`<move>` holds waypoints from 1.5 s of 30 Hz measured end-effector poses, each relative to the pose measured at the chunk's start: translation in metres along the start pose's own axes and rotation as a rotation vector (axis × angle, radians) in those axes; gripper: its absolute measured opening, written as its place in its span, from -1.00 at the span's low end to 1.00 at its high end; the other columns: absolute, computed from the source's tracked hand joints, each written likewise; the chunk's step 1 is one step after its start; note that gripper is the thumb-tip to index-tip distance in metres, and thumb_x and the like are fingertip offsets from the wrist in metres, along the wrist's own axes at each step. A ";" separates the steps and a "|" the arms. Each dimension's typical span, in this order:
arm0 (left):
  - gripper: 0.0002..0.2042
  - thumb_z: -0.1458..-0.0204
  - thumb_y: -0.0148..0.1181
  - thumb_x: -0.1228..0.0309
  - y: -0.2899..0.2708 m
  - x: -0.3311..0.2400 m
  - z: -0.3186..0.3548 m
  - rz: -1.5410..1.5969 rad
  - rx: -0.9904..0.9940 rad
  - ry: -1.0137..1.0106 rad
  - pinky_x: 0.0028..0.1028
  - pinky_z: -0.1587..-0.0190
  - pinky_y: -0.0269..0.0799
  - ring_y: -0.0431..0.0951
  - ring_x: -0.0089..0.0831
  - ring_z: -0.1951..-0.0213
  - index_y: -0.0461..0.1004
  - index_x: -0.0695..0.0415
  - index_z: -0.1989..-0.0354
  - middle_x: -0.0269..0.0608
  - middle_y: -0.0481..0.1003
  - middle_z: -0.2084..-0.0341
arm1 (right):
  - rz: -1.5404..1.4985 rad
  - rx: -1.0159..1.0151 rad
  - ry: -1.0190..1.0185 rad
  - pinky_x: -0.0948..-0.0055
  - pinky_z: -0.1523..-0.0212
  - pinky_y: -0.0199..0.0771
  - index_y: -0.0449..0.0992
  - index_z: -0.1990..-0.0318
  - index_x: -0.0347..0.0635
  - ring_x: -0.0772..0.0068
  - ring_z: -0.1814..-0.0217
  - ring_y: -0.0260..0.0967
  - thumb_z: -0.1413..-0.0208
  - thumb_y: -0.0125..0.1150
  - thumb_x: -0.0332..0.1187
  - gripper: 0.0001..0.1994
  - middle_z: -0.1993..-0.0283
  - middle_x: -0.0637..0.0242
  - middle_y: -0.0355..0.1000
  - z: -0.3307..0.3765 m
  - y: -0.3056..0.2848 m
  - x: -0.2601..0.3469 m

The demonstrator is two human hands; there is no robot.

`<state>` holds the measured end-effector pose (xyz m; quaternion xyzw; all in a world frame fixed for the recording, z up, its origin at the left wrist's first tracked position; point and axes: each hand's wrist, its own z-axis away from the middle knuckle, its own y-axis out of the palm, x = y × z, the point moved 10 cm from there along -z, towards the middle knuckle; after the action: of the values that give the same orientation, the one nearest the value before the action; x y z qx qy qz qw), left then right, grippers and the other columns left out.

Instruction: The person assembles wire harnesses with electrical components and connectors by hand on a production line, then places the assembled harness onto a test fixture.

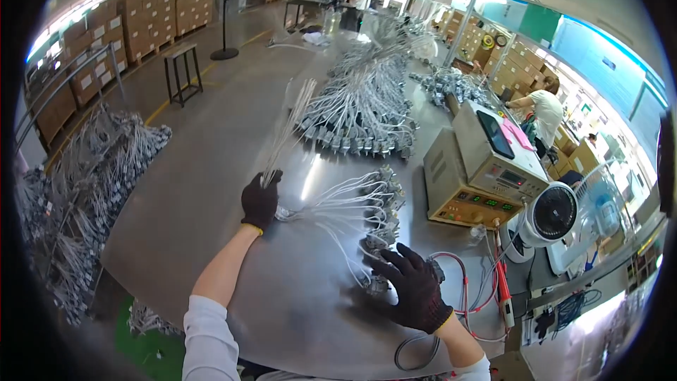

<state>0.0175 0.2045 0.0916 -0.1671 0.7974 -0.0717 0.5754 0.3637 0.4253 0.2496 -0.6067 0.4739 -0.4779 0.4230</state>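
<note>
My left hand [259, 201], in a dark glove with a yellow cuff, is closed around a bundle of white cables [326, 203]. Loose cable ends [293, 123] stick up past the fist. From the hand the cables fan out rightward to a row of grey plugs [382, 206] on the metal table [282, 317]. Over the near end of that row is my right hand [416, 293], gloved alike, with fingers spread. A plug [377, 284] lies beside its thumb; whether they touch I cannot tell. Partly behind the fingers, a dark connector [438, 270] sits near a red lead.
A large heap of cables [360, 106] covers the table's far part. Stacked test instruments [472, 169] stand right, beside a white fan [553, 210] and a red probe [503, 286]. More cables [106, 190] hang at the left. A person [546, 113] works at the far right.
</note>
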 end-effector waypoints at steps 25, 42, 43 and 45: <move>-0.66 -0.44 0.19 0.25 0.013 0.002 -0.003 0.567 0.155 -0.239 -0.37 0.56 0.51 0.62 -0.39 0.62 0.53 0.15 -0.27 -0.12 0.68 0.37 | -0.448 0.177 -0.184 0.08 0.24 0.67 0.62 -0.11 -0.09 -0.01 0.24 0.63 -0.16 0.53 -0.19 -0.59 0.21 0.15 0.62 0.011 0.094 0.036; -0.64 -0.42 0.25 0.14 0.005 -0.002 0.004 0.508 0.132 -0.251 -0.40 0.60 0.36 0.47 -0.48 0.68 0.62 0.13 -0.19 -0.28 0.54 0.59 | -0.270 -0.250 0.047 0.09 0.10 0.68 0.63 -0.07 -0.10 -0.07 0.10 0.65 -0.11 0.51 -0.32 -0.64 0.06 0.06 0.62 0.003 0.051 -0.058; -0.64 -0.42 0.26 0.14 0.005 -0.001 0.003 0.514 0.131 -0.249 -0.41 0.60 0.34 0.46 -0.49 0.68 0.63 0.14 -0.18 -0.28 0.53 0.60 | -0.276 -0.204 0.071 0.04 0.16 0.65 0.64 -0.03 -0.09 -0.06 0.16 0.64 -0.15 0.47 -0.30 -0.69 0.12 0.08 0.62 0.001 0.058 -0.057; -0.64 -0.42 0.26 0.14 0.005 0.001 0.001 0.516 0.136 -0.241 -0.41 0.60 0.33 0.45 -0.50 0.69 0.63 0.14 -0.17 -0.28 0.52 0.62 | -0.287 -0.166 0.100 -0.02 0.22 0.62 0.66 0.00 -0.07 -0.06 0.22 0.62 -0.19 0.43 -0.27 -0.74 0.18 0.10 0.61 -0.001 0.067 -0.055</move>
<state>0.0174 0.2090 0.0891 0.0727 0.7329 0.0442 0.6750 0.3460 0.4661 0.1754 -0.6765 0.4407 -0.5221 0.2749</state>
